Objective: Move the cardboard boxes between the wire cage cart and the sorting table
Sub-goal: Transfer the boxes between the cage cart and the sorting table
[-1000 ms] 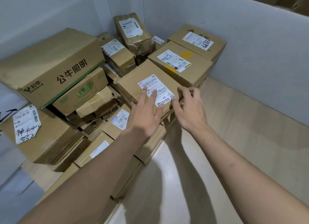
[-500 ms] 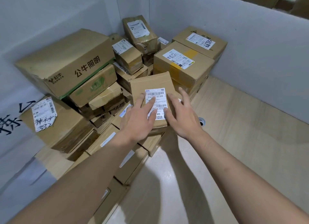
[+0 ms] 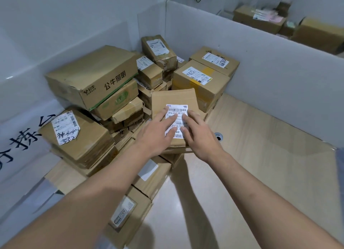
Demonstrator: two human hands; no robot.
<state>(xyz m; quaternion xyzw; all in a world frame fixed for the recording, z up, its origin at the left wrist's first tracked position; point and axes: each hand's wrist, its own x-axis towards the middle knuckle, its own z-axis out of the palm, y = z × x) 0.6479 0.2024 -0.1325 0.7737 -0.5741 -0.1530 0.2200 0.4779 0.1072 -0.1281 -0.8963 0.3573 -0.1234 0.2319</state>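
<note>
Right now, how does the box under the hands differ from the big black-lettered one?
The small box bears a white shipping label; the large lettered box shows printed black characters. The small box is thinner than the large lettered box. The left hand and right hand rest on the small box, not the large lettered box. Both are cardboard.

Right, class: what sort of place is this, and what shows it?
Probably a parcel sorting area: cardboard boxes piled in a white-walled pen, many with barcoded shipping labels, and more boxes stacked behind it.
</note>
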